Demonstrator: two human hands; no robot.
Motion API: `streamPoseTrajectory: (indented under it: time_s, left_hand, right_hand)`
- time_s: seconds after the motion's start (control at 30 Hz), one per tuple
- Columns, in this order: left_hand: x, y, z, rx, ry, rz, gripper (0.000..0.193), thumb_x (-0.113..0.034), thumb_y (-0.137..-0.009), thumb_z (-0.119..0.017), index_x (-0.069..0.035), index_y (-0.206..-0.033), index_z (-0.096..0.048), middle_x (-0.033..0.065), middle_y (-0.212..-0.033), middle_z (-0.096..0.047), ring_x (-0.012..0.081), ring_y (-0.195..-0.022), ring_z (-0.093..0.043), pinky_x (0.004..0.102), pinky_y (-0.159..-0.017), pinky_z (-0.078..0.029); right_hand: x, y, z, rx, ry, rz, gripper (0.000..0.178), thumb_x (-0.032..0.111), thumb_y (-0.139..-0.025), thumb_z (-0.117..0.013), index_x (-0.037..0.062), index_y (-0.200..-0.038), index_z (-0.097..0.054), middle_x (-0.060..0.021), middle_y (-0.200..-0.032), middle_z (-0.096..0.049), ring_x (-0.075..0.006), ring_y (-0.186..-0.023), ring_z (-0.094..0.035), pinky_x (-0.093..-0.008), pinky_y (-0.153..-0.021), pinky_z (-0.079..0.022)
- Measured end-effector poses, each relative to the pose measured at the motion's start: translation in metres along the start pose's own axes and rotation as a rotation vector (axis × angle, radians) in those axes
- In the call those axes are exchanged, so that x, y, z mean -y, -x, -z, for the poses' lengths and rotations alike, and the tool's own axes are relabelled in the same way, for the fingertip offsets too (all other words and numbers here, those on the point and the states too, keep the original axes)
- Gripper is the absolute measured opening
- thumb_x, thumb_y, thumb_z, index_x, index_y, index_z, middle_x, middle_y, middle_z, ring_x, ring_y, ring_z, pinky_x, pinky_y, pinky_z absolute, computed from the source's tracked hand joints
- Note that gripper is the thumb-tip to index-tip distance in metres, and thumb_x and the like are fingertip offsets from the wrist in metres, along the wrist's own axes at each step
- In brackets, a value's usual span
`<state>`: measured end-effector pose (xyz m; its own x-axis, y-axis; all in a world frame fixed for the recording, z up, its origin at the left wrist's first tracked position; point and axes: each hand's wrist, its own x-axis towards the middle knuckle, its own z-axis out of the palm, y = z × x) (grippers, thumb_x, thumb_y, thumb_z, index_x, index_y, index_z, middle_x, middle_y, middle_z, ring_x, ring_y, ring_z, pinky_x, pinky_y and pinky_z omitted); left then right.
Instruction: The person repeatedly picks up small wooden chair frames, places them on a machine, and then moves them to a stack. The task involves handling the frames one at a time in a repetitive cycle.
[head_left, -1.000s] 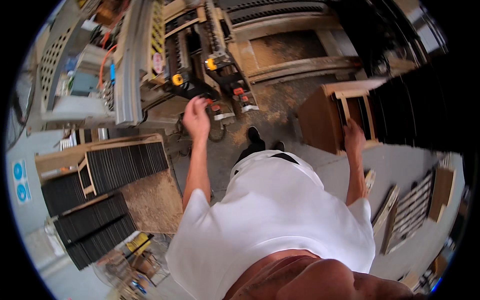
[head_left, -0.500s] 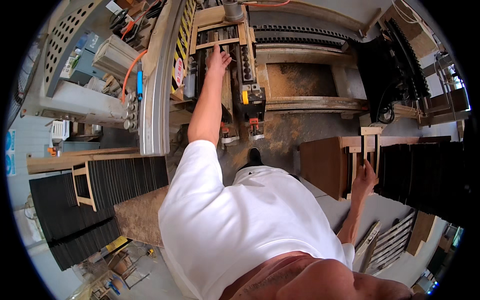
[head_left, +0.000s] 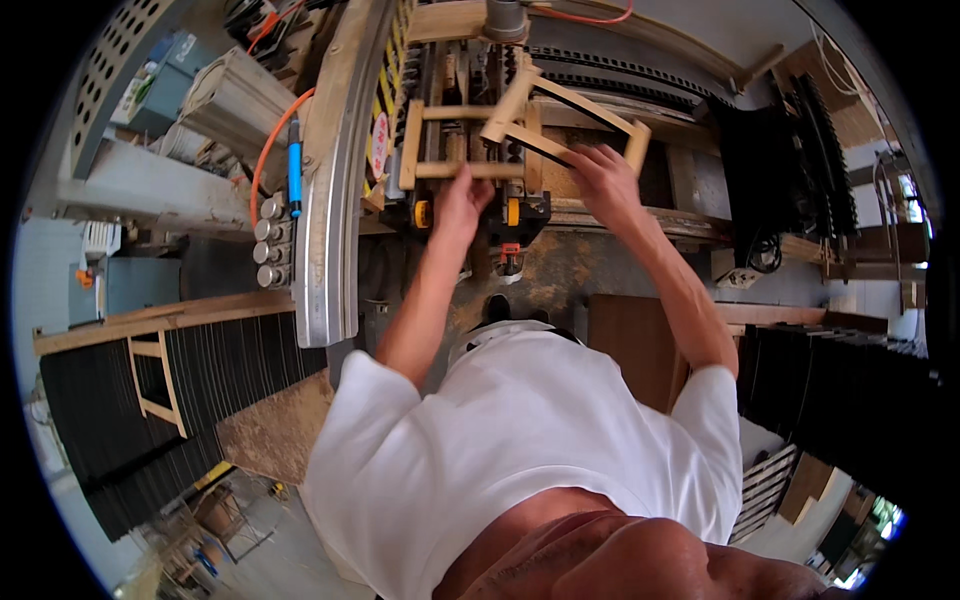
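Above the machine at the top centre, my left hand (head_left: pixel 460 208) closes on the near rail of a light wooden frame (head_left: pixel 412 145), its fingers slightly blurred. This frame lies roughly level over the machine's rails. Farther right, my right hand (head_left: pixel 606 185) grips a second wooden frame (head_left: pixel 540 142) by its near long side. That frame is held tilted, and its left end overlaps the right part of the first one. Both frames are made of narrow strips around an opening.
The machine's metal beam (head_left: pixel 325 250), with a blue tube (head_left: pixel 294 165) and orange hose, runs along my left. A stack of black pieces (head_left: pixel 230 365) at left carries a wooden frame (head_left: pixel 172 385). A brown box (head_left: pixel 635 345) and more black stacks (head_left: pixel 830 390) stand at right.
My right hand has come from the stack at right to the machine, bringing a wooden frame. The frame at my left hand has shifted toward me over the machine.
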<state>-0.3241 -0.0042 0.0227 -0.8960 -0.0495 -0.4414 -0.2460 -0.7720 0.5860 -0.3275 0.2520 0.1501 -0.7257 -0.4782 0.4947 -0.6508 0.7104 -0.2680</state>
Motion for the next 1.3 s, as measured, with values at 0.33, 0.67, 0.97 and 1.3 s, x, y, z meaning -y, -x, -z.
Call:
streamPoseTrajectory:
  time_s: [0.33, 0.67, 0.97, 1.3]
  left_hand:
    - [0.039, 0.211, 0.065, -0.205, -0.061, -0.033, 0.027, -0.027, -0.098, -0.059, -0.007, -0.115, -0.061, 0.0050, -0.097, -0.067, 0.0179, -0.083, -0.066, 0.0340, -0.076, -0.057]
    - [0.073, 0.264, 0.083, -0.485, 0.137, -0.230, 0.016, -0.026, -0.094, -0.065, -0.010, -0.099, -0.063, 0.0039, -0.089, -0.068, 0.0176, -0.080, -0.066, 0.0313, -0.071, -0.056]
    - [0.093, 0.260, 0.105, -0.681, 0.138, -0.269, 0.025, -0.032, -0.091, -0.069, -0.010, -0.100, -0.061, 0.0045, -0.089, -0.065, 0.0185, -0.084, -0.065, 0.0326, -0.075, -0.055]
    - [0.112, 0.263, 0.116, -0.791, 0.084, -0.318, 0.029, -0.030, -0.088, -0.072, -0.008, -0.102, -0.060, 0.0049, -0.089, -0.066, 0.0185, -0.080, -0.066, 0.0348, -0.074, -0.055]
  right_hand:
    - [-0.012, -0.131, -0.155, 0.146, 0.076, 0.304, 0.038, 0.006, -0.079, -0.061, 0.0117, -0.116, -0.066, -0.0056, -0.107, -0.068, -0.0277, -0.101, -0.061, -0.0407, -0.088, -0.046]
    - [-0.061, -0.190, -0.180, 0.215, 0.197, 0.329, 0.042, 0.011, -0.078, -0.064, 0.0207, -0.119, -0.066, -0.0073, -0.093, -0.072, -0.0251, -0.102, -0.061, -0.0421, -0.088, -0.041]
    - [-0.066, -0.193, -0.185, 0.196, 0.158, 0.367, 0.033, 0.012, -0.083, -0.059, 0.0232, -0.113, -0.069, -0.0068, -0.092, -0.072, -0.0266, -0.099, -0.060, -0.0410, -0.084, -0.040]
    - [-0.070, -0.193, -0.186, 0.160, 0.173, 0.413, 0.034, 0.012, -0.082, -0.059, 0.0232, -0.113, -0.069, -0.0070, -0.090, -0.072, -0.0278, -0.094, -0.061, -0.0407, -0.081, -0.042]
